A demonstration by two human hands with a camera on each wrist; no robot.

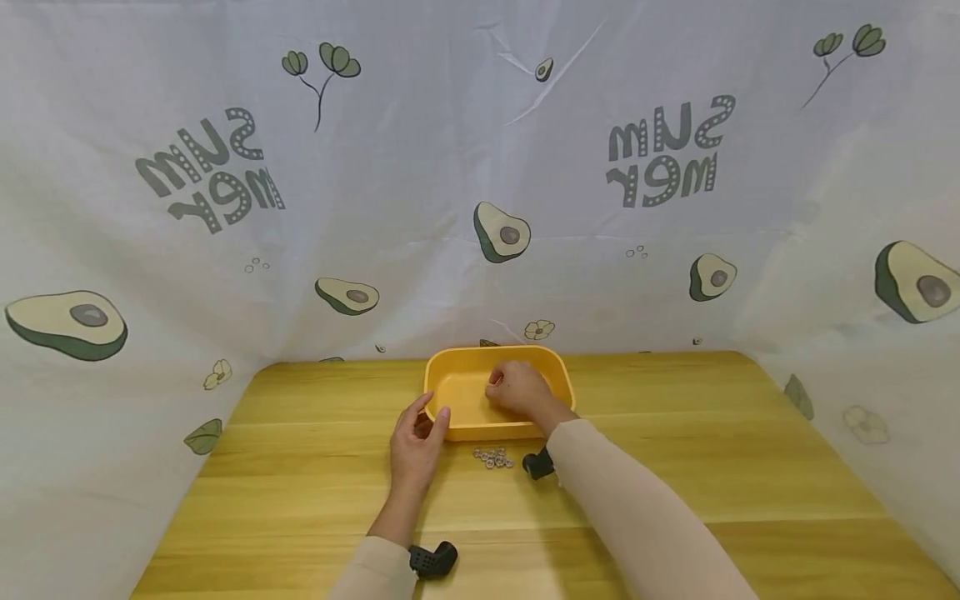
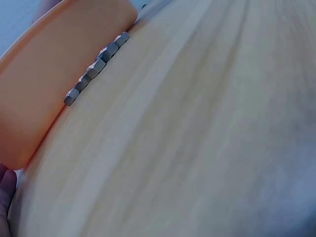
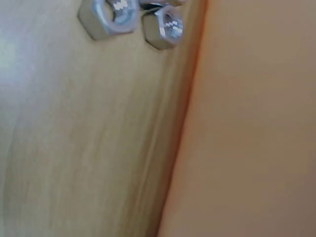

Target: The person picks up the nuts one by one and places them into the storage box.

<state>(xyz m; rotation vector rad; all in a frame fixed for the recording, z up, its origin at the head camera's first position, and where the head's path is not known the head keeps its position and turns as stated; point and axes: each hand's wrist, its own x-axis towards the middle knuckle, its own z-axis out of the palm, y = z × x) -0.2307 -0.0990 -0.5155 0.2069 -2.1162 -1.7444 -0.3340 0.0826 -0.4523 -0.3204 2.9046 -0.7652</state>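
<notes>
A yellow plastic tray (image 1: 468,432) stands at the table's far edge. My left hand (image 1: 414,446) is at its near left corner, thumb and fingers apart and relaxed; in the left wrist view a fingertip (image 2: 7,190) shows beside that corner. Inside the tray is my right hand (image 1: 517,388), its fingers curled and pointing down; whether they pinch anything is hidden. Several steel hex nuts (image 1: 493,458) lie grouped on the table just in front of the tray. Side-on, the left wrist view has the nuts (image 2: 96,68) in a row along the tray wall (image 2: 54,64).
The wooden table (image 1: 300,492) has a patterned white cloth (image 1: 420,167) hanging behind it and at both sides. Each wrist wears a black camera mount (image 1: 433,560). Close up in the right wrist view are nuts (image 3: 163,28) beside the tray wall (image 3: 247,123).
</notes>
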